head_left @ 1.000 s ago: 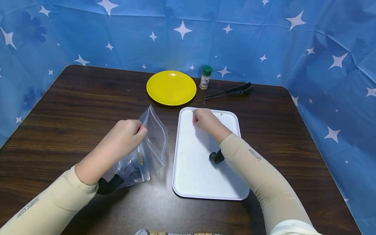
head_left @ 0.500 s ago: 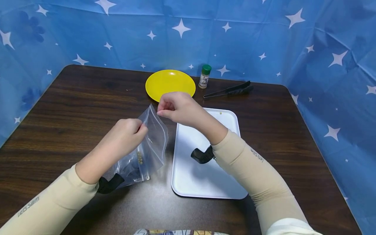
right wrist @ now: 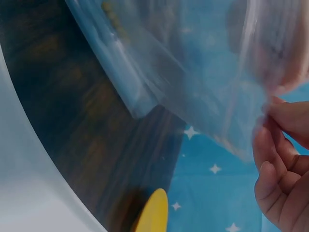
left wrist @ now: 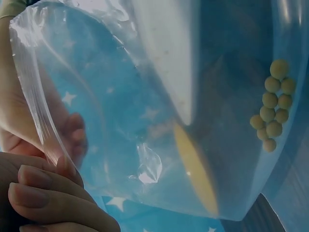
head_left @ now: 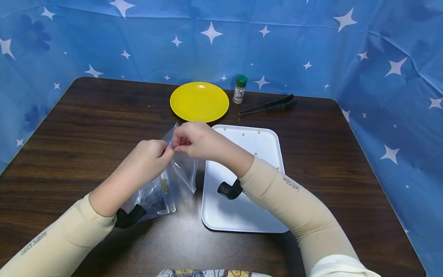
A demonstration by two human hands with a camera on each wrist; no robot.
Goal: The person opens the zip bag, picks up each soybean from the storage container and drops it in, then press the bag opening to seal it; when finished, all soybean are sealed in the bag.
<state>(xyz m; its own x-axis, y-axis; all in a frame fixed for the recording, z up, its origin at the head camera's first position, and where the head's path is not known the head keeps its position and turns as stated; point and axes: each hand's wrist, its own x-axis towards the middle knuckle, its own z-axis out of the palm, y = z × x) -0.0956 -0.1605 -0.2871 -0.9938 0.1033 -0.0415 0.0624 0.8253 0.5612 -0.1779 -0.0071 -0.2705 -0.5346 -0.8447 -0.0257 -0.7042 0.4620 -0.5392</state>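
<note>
Plastic bag [head_left: 183, 169] stands open-mouthed between the two hands, its lower part beneath and just right of the left hand [head_left: 147, 156]. That hand grips the bag's top edge, fingers curled in and thumb pressed against them. The right hand [head_left: 195, 140] meets it there, thumb and fingertips drawn together on the rim; the right wrist view is soft at that spot, so it is hard to say whether a ball sits between them. Below the left hand, a small cluster of tan balls [left wrist: 271, 106] rests inside the bag.

Under the right forearm lies a white tray [head_left: 235, 211] with a few loose balls [head_left: 255, 154] scattered across it. Just beyond the right hand sits a yellow plate [head_left: 199, 102]; farther right of that hand are a green-capped bottle [head_left: 239, 89], upright, and black tongs [head_left: 268, 106] lying flat.

All this is on a dark wood-grained table [head_left: 86, 134] with rounded far corners and a pale glare nearer the person than the hands. Past both hands, a creased blue cloth [head_left: 221, 50] with white stars walls in the table's far edge and sides.
</note>
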